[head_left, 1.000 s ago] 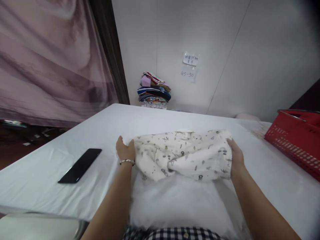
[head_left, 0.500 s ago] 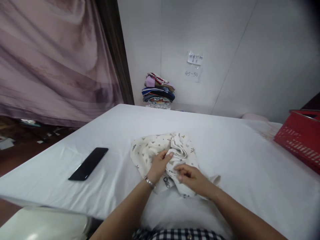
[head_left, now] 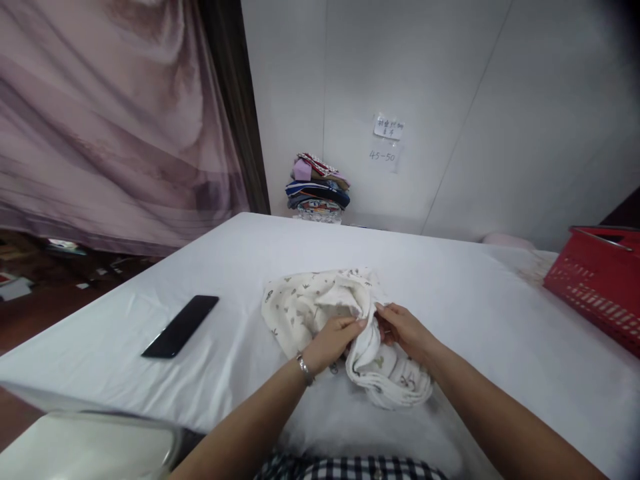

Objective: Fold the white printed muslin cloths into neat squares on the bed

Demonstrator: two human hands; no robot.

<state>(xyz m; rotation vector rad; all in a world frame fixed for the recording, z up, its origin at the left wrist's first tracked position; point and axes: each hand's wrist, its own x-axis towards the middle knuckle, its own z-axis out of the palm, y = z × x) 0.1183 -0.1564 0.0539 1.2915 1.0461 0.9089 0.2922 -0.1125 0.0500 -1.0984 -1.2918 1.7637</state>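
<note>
Left hand (head_left: 334,341) and right hand (head_left: 407,331) pinch a cream, motif-printed fabric cloth (head_left: 295,303), lower centre. It is only partly gathered.

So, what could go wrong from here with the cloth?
Creasing: the cloth is bunched between the left hand and right hand, so its layers might twist or wrinkle.
Snagging: the bracelet on the left wrist sits close to the fabric and might catch it.
Knocking: the phone lies on the table to the left of the cloth, so a wide leftward sweep could bump it.
</note>
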